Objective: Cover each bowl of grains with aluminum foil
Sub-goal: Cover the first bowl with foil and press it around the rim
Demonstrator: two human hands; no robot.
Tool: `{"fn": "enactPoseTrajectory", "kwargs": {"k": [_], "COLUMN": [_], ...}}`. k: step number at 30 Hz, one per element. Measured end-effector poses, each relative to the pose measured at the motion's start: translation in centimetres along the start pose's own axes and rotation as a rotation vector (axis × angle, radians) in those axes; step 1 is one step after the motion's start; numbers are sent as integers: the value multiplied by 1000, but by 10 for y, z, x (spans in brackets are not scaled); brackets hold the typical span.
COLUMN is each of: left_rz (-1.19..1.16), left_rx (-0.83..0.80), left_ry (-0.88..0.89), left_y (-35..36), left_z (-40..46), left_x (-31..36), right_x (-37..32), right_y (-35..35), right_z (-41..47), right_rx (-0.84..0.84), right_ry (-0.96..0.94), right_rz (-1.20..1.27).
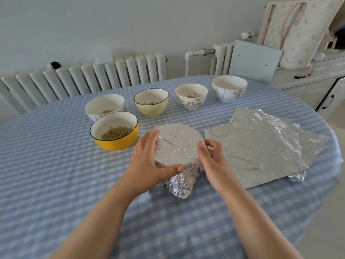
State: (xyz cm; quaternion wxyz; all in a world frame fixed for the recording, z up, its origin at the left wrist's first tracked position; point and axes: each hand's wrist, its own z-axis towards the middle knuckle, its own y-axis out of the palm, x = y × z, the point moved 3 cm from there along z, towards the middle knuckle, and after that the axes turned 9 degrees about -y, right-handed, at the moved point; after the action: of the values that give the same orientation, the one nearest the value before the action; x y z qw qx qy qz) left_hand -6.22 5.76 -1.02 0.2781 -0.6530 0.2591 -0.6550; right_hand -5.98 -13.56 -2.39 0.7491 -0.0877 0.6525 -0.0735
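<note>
A bowl wrapped in aluminum foil [177, 144] stands in the middle of the table. My left hand [147, 161] cups its left side, thumb pressing the foil at the near rim. My right hand [211, 157] lies against its right side with fingers lightly bent on the foil. A yellow bowl [119, 141] holding grains sits uncovered to the left. Behind stand a white bowl [100, 106], a pale green bowl [152, 109], a cat-print bowl [192, 101] and a large white bowl [229, 90], all uncovered. Loose foil sheets [261, 144] lie flat to the right.
The round table [56, 184] has a blue checked cloth, and its edge curves close on the right. A radiator [84, 79] runs behind the table. A grey cabinet with a tote bag [298, 30] on it stands at the back right.
</note>
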Motion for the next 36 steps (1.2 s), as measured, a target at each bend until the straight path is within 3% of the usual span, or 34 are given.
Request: {"fn": "enactPoseTrajectory", "kwargs": {"k": [10, 14, 18, 23, 36], "left_rz": [-96, 268, 544, 644, 657], "left_rx": [-28, 117, -53, -265, -280], "left_ry": [30, 96, 304, 311, 317], "left_y": [-13, -31, -20, 4, 9], "left_z": [5, 16, 32, 44, 45], "left_x": [2, 26, 59, 57, 50], "right_x": [6, 7, 6, 6, 8], "right_y": [9, 7, 7, 5, 12], "right_z": [-8, -6, -6, -8, -4], "right_rx": [75, 72, 82, 62, 243], "right_ry": [-61, -30, -28, -26, -2], "right_rz": [-36, -31, -16, 7, 435]}}
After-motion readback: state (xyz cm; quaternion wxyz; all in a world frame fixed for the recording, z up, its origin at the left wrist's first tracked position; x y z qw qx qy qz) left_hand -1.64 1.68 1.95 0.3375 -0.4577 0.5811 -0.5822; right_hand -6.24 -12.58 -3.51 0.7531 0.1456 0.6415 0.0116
